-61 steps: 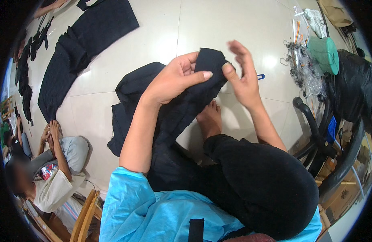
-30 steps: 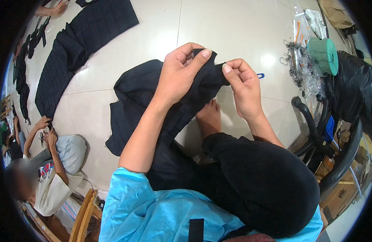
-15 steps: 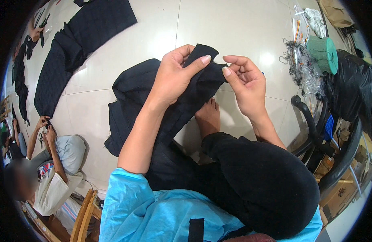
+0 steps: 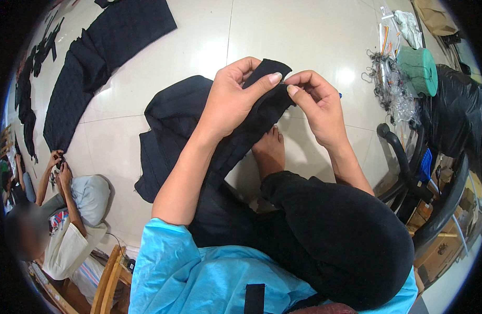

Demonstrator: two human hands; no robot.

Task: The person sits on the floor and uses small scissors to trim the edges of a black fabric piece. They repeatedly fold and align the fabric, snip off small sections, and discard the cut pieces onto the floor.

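Observation:
A large black cloth is draped over my lap and spreads to the left. My left hand grips its narrow upper end, thumb on top and fingers curled behind it. Just to the right, my right hand pinches the edge of the same end between thumb and index finger, the other fingers curled. The two hands' fingertips are close together. My bare foot rests on the tiled floor beneath the cloth, and a small blue item is mostly hidden behind my right hand.
At the lower left a co-worker sits handling a long black fabric piece; wooden furniture stands beside them. At right lie a green roll, tangled cords and plastic, a black bag, black chair parts and cardboard.
My right hand, fingers raised two seconds ago, has closed onto the cloth's edge. My left hand has shifted up and right, and the cloth's end now looks split by a notch.

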